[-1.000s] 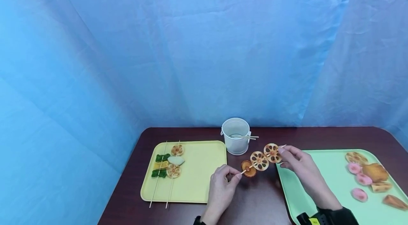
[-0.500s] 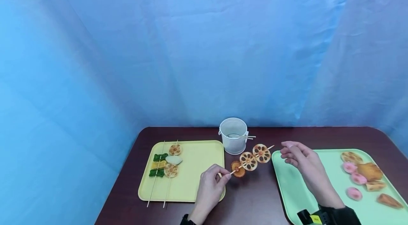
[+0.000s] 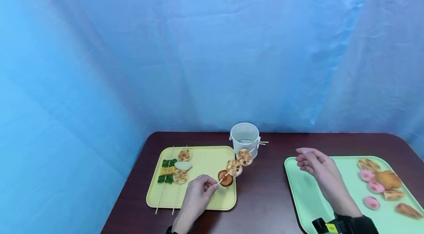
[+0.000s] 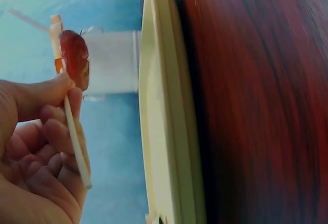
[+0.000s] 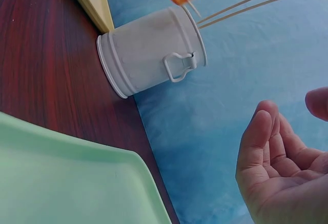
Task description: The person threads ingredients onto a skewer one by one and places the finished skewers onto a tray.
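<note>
My left hand [image 3: 198, 194] pinches a wooden skewer [image 4: 77, 142] near its lower part, and the skewer's end sticks out below the fingers. Threaded on it are a brown round slice [image 3: 227, 181], perhaps mushroom, and two lotus root slices [image 3: 234, 168]. This skewer is held tilted over the right side of the yellow tray [image 3: 212, 201]. My right hand [image 3: 322, 173] hovers above the green tray's [image 3: 311, 190] left edge, fingers loosely bent, holding nothing. In the right wrist view, its thumb [image 5: 319, 103] is apart from the fingers.
Two loaded skewers lie on the yellow tray's left, one with green and yellow pieces [image 3: 167, 171], one with lotus slices and a pale piece [image 3: 183, 166]. A white bucket [image 3: 243, 149] holds bare sticks [image 5: 241, 7]. Several loose food pieces [image 3: 387, 180] lie on the green tray.
The right hand has let go of the skewer's tip and stays near the green tray. My left hand has carried the skewer leftward, from the bare table to over the yellow tray.
</note>
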Demonstrator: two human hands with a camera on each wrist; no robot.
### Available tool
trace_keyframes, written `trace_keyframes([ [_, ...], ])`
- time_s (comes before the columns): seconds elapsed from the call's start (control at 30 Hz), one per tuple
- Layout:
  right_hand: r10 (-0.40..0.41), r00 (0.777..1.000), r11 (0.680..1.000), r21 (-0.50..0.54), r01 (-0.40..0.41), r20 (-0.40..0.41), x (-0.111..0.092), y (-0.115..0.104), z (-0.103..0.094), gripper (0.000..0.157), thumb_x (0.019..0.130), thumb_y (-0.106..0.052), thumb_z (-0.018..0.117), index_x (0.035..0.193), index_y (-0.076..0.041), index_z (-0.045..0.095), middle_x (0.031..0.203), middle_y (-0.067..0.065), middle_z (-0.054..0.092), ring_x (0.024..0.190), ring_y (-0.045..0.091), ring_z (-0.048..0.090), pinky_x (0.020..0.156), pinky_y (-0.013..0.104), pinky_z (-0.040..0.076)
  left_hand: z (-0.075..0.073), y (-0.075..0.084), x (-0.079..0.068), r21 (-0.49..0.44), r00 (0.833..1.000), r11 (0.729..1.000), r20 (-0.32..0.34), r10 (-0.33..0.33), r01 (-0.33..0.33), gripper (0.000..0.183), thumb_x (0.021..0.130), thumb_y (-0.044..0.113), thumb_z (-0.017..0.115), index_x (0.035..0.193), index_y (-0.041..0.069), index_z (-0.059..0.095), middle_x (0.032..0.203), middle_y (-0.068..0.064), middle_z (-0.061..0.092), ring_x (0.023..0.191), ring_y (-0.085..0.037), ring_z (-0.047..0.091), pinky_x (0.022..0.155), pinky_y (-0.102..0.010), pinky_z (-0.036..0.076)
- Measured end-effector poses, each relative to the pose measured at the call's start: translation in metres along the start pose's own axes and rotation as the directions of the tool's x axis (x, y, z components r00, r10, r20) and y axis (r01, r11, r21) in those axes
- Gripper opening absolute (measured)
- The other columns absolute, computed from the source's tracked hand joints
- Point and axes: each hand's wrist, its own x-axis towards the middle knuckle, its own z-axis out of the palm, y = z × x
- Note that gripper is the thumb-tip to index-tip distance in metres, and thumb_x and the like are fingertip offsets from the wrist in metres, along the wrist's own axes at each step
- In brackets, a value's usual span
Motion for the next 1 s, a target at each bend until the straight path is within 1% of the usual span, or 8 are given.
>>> trace_keyframes([
  [0.17, 0.017, 1.000, 1.000, -0.023, -0.017, -0.006, 0.002, 0.000, 0.001, 0.043, 0.098, -0.036, 0.052, 0.123, -0.001, 0.057, 0.097, 0.004, 0.063, 0.084, 0.013, 0.062, 0.075, 0.025, 0.054, -0.013, -0.009, -0.001, 0.032, 0.998, 0.998, -0.011, -0.058, 0.059, 0.006, 0.083, 0.017, 0.073, 0.078, 0.016, 0.068, 0.070, 0.012, 0.060, 0.060, 0.000, 0.054, 0.057, -0.021, 0.047],
  [0.33, 0.027, 1.000, 0.999, -0.028, -0.027, -0.014, 0.002, 0.000, 0.002, 0.044, 0.098, -0.037, 0.052, 0.122, -0.001, 0.057, 0.096, 0.004, 0.064, 0.083, 0.013, 0.063, 0.074, 0.025, 0.054, -0.019, -0.017, 0.002, 0.039, 0.990, 0.991, -0.061, -0.129, 0.132, 0.007, 0.082, 0.018, 0.073, 0.077, 0.016, 0.068, 0.066, 0.012, 0.060, 0.057, -0.001, 0.055, 0.056, -0.022, 0.047],
  [0.4, 0.030, 0.999, 0.999, -0.035, -0.031, -0.017, 0.002, -0.001, 0.003, 0.045, 0.098, -0.038, 0.052, 0.123, 0.000, 0.057, 0.096, 0.004, 0.063, 0.084, 0.014, 0.063, 0.074, 0.025, 0.054, -0.020, -0.020, 0.004, 0.048, 0.983, 0.986, -0.095, -0.156, 0.161, 0.007, 0.080, 0.017, 0.073, 0.075, 0.016, 0.068, 0.064, 0.012, 0.060, 0.054, -0.001, 0.053, 0.054, -0.022, 0.046],
  [0.5, 0.029, 0.999, 0.999, -0.046, -0.029, -0.020, 0.002, -0.001, 0.003, 0.046, 0.098, -0.038, 0.052, 0.124, 0.000, 0.056, 0.097, 0.005, 0.063, 0.084, 0.014, 0.062, 0.073, 0.025, 0.054, -0.022, -0.023, 0.005, 0.048, 0.970, 0.976, -0.126, -0.206, 0.214, 0.007, 0.079, 0.016, 0.072, 0.075, 0.013, 0.068, 0.060, 0.011, 0.060, 0.046, -0.001, 0.053, 0.049, -0.022, 0.046],
  [0.63, 0.029, 0.999, 0.999, -0.041, -0.030, -0.016, 0.002, 0.000, 0.003, 0.046, 0.098, -0.038, 0.052, 0.123, 0.000, 0.056, 0.096, 0.005, 0.063, 0.084, 0.014, 0.062, 0.073, 0.024, 0.054, -0.021, -0.025, 0.005, 0.029, 0.948, 0.956, -0.139, -0.285, 0.292, 0.005, 0.080, 0.012, 0.068, 0.076, 0.010, 0.067, 0.058, 0.007, 0.061, 0.041, -0.002, 0.054, 0.046, -0.024, 0.047],
  [0.73, 0.033, 0.999, 0.999, -0.035, -0.033, -0.012, 0.002, 0.001, 0.002, 0.046, 0.098, -0.038, 0.051, 0.123, 0.000, 0.057, 0.096, 0.004, 0.063, 0.083, 0.014, 0.062, 0.073, 0.025, 0.054, -0.019, -0.028, 0.004, 0.028, 0.932, 0.942, -0.155, -0.326, 0.334, 0.004, 0.081, 0.011, 0.067, 0.077, 0.009, 0.067, 0.059, 0.005, 0.063, 0.042, -0.002, 0.055, 0.046, -0.025, 0.048],
  [0.83, 0.030, 0.999, 0.999, -0.036, -0.031, -0.011, 0.002, 0.001, 0.002, 0.046, 0.098, -0.039, 0.051, 0.122, 0.000, 0.057, 0.096, 0.004, 0.063, 0.083, 0.013, 0.063, 0.073, 0.025, 0.054, -0.017, -0.032, 0.004, 0.057, 0.925, 0.933, -0.167, -0.341, 0.354, 0.004, 0.081, 0.012, 0.066, 0.077, 0.010, 0.066, 0.057, 0.006, 0.063, 0.042, -0.002, 0.055, 0.049, -0.026, 0.049],
  [1.0, 0.025, 1.000, 0.999, -0.037, -0.026, -0.009, 0.002, 0.000, 0.002, 0.044, 0.098, -0.038, 0.051, 0.121, 0.000, 0.058, 0.096, 0.005, 0.064, 0.084, 0.014, 0.063, 0.072, 0.024, 0.054, -0.017, -0.037, 0.005, 0.132, 0.929, 0.927, -0.170, -0.328, 0.352, 0.006, 0.080, 0.012, 0.066, 0.074, 0.012, 0.065, 0.054, 0.010, 0.059, 0.040, -0.001, 0.053, 0.053, -0.030, 0.048],
])
